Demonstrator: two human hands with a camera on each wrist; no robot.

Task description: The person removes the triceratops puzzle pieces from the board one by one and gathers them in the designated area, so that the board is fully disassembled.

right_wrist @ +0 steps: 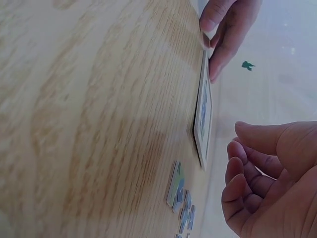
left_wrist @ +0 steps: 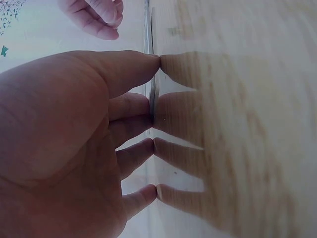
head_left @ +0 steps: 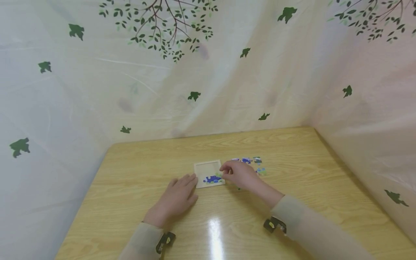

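A small pale puzzle tray [head_left: 210, 161] with a raised rim lies on the table. Along its lower part sit joined jigsaw pieces [head_left: 212, 179], blue and purple with some green at the right. My left hand [head_left: 178, 195] lies palm down at the tray's left side, fingers outstretched; in the left wrist view its fingertips touch the tabletop and the tray's edge. Above the tray's right edge hovers my right hand [head_left: 239, 174], fingers loosely bent, thumb and forefinger slightly apart. No piece shows between these fingertips in the right wrist view [right_wrist: 270, 173].
Loose jigsaw pieces [head_left: 257, 160] lie right of the tray, partly hidden behind my right hand; several show as a cluster [right_wrist: 183, 203] in the right wrist view. The wooden table [head_left: 146, 159] meets a pale patterned curtain [head_left: 156, 108] at its back and sides.
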